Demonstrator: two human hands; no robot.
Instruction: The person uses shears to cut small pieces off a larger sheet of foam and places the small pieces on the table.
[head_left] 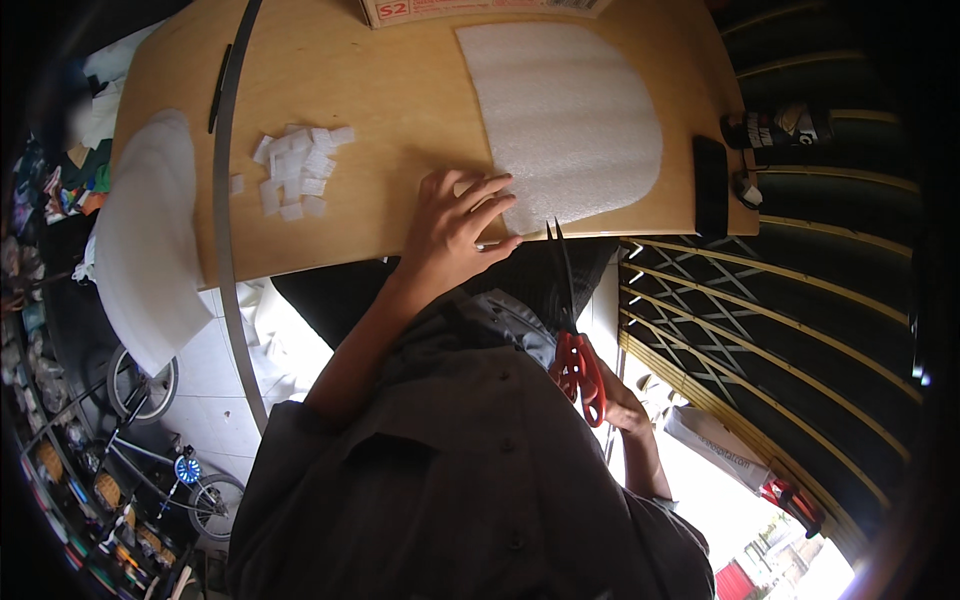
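Note:
A white foam sheet (575, 120) with a rounded right side lies on the wooden table. My left hand (455, 232) is open, its spread fingertips at the sheet's lower left corner. My right hand (622, 408) is closed round the red handles of the scissors (566, 290), in front of the table edge. The scissors point up toward the sheet's near edge, with their black blades slightly apart at the tips. Left of my left hand, a loose pile of small white foam pieces (293, 168) rests on the table.
Another white foam sheet (150, 240) hangs over the table's left end. A cardboard box (480, 10) stands at the far edge. On the right lie a black phone-like slab (711, 185) and a dark bottle (775, 128). A bicycle (160, 470) stands at the lower left.

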